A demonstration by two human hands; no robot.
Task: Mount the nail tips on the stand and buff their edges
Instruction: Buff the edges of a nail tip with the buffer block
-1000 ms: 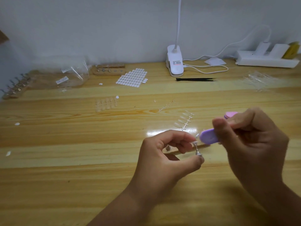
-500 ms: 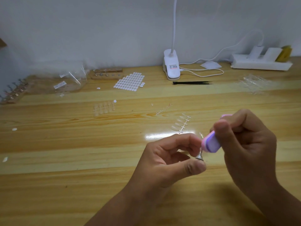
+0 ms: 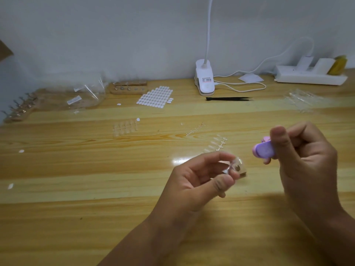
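Observation:
My left hand [image 3: 199,181] pinches a small metal stand peg with a clear nail tip [image 3: 237,167] on it, between thumb and forefinger, above the wooden table [image 3: 76,189]. My right hand [image 3: 305,162] grips a purple buffer block [image 3: 264,150], held a short way to the right of the nail tip and apart from it. A strip of clear nail tips [image 3: 216,144] lies on the table just behind my hands. A wooden stand base [image 3: 127,87] sits at the back.
At the back stand a white clip lamp [image 3: 204,80], black tweezers [image 3: 228,98], a sheet of white adhesive tabs [image 3: 155,96] and a power strip [image 3: 309,75]. Clear bags [image 3: 84,95], a second peg stand [image 3: 18,107] and loose nail tips [image 3: 124,127] lie to the left.
The buffer has pulled away to the right from the nail tip. My left hand has turned the peg, so the clear tip now faces the camera.

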